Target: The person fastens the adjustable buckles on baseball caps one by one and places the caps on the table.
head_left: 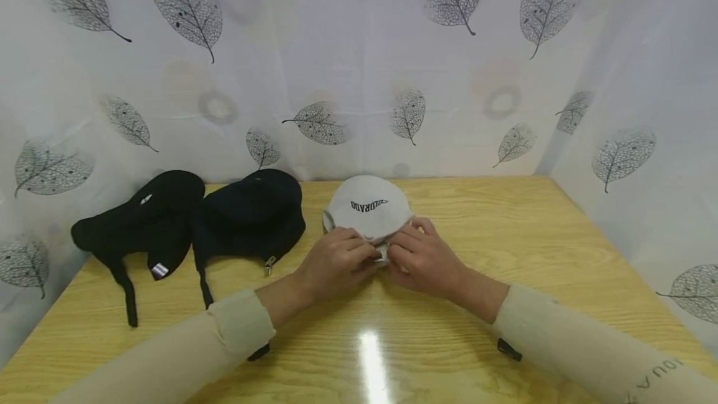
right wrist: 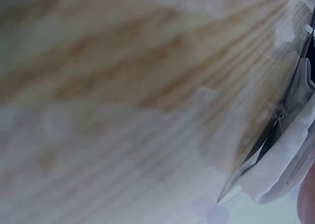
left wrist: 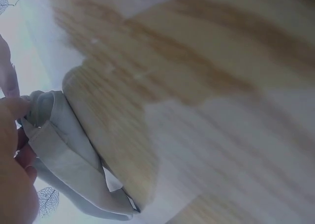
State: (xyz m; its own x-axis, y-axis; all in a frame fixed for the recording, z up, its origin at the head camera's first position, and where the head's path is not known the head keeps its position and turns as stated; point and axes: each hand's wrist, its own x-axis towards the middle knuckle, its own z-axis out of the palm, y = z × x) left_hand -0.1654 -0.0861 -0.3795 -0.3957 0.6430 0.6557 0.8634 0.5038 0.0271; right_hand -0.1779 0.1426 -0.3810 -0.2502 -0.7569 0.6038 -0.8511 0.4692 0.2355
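A white cap with dark lettering, upside down from here, sits near the far edge of the table. My left hand pinches the cap's near edge beside its small opening and strap. From the other side, my right hand grips the same edge with curled fingers, close to the left. Between the hands a small pale piece of the strap shows; its fastening is mostly hidden. In the left wrist view the cap's folded fabric lies by the fingers; part of the cap also appears at the right wrist view's edge.
Two dark caps, a black one and a navy-black one, lie side by side on the left, straps hanging toward me. The wooden table meets a leaf-patterned curtain behind and at both sides.
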